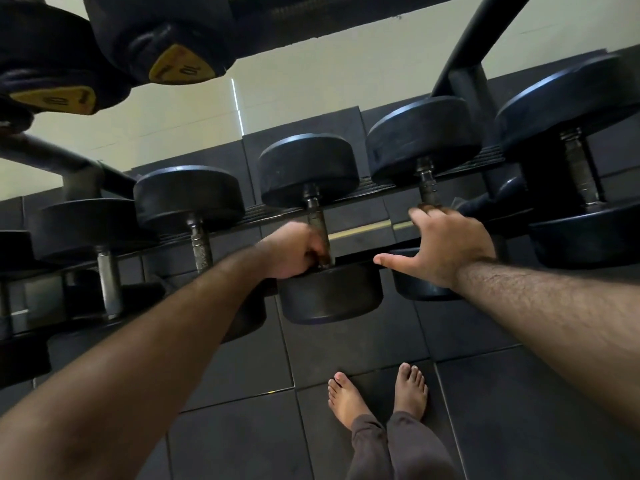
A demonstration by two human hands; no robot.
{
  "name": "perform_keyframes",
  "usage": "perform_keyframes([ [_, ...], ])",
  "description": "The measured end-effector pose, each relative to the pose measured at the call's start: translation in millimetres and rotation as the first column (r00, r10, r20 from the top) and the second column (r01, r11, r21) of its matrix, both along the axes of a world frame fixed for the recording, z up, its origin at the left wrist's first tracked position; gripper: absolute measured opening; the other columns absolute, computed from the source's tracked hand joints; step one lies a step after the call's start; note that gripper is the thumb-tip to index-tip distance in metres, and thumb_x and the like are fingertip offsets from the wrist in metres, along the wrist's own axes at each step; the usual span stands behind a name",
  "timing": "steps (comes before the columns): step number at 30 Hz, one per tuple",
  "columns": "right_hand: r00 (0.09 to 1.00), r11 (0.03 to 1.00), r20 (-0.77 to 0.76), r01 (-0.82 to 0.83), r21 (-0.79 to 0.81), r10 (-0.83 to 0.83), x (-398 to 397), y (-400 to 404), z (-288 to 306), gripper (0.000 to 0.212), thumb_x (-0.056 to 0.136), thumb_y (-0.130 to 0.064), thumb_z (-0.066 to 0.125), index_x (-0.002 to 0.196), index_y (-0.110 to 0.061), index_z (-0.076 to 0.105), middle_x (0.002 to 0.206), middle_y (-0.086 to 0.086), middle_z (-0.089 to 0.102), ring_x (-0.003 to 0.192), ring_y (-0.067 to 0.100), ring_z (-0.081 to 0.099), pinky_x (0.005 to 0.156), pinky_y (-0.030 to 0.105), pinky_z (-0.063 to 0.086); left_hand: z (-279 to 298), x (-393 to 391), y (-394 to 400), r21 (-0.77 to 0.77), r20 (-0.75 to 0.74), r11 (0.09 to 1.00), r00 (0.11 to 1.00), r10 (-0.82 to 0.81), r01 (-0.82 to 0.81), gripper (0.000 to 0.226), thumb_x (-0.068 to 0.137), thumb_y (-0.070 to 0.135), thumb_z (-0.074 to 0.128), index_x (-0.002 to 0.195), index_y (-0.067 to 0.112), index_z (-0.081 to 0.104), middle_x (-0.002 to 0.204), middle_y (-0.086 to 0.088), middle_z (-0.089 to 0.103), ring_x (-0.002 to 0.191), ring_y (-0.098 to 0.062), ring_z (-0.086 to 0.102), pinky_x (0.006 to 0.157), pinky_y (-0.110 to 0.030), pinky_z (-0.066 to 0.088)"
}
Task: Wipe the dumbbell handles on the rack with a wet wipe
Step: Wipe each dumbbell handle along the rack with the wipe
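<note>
Several black dumbbells lie in a row on the lower rack rail. My left hand grips the bottom of the metal handle of the middle dumbbell, just above its near weight head. My right hand lies over the handle of the dumbbell to the right. Its fingers curl over the bar and its thumb sticks out to the left. No wipe shows in either hand; whatever is under the palms is hidden.
More dumbbells sit to the left and far right. Two with yellow labels rest on the upper tier, overhead at top left. A slanted rack post rises at the right. My bare feet stand on dark rubber floor tiles.
</note>
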State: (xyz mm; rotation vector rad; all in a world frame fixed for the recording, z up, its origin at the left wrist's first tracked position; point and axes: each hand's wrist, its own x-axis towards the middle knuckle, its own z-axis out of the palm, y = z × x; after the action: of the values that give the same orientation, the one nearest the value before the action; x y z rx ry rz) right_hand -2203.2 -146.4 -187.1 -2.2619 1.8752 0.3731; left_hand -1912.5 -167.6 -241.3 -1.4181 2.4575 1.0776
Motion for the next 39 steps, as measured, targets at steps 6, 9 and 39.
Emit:
perform_keyframes([
  [6,1.000,1.000,0.009,0.012,-0.021,-0.012,-0.1,0.4,2.0,0.134,0.063,-0.113,0.024,0.154,-0.017,0.049,0.132,0.003,0.071,0.116,0.028,0.070,0.086,0.042,0.060,15.5,-30.0,-22.9,-0.237,0.004,0.946,0.974,0.228,-0.221,0.026,0.095,0.009,0.067,0.112,0.022,0.081,0.111,-0.002,0.074,0.099,-0.021,0.072,0.094,-0.038,0.058],
  [9,1.000,1.000,-0.001,0.010,-0.028,-0.010,0.2,0.8,0.3,0.135,0.064,-0.114,0.022,0.154,-0.017,0.049,0.132,0.005,0.071,0.114,0.028,0.071,0.084,0.041,0.060,18.2,-64.1,-18.4,0.025,0.336,0.993,0.934,-0.120,0.119,0.027,0.096,0.011,0.063,0.117,0.020,0.077,0.108,-0.007,0.073,0.099,-0.029,0.072,0.088,-0.038,0.061],
  [39,1.000,1.000,0.000,0.010,0.010,-0.010,1.9,-2.8,0.6,0.127,0.062,-0.115,0.021,0.141,-0.023,0.060,0.128,-0.001,0.070,0.115,0.025,0.067,0.082,0.040,0.059,-11.4,4.5,-23.1,-0.473,0.393,0.839,0.917,-0.072,0.269,0.028,0.089,0.006,0.057,0.104,0.019,0.076,0.096,-0.002,0.075,0.083,-0.024,0.073,0.069,-0.033,0.056],
])
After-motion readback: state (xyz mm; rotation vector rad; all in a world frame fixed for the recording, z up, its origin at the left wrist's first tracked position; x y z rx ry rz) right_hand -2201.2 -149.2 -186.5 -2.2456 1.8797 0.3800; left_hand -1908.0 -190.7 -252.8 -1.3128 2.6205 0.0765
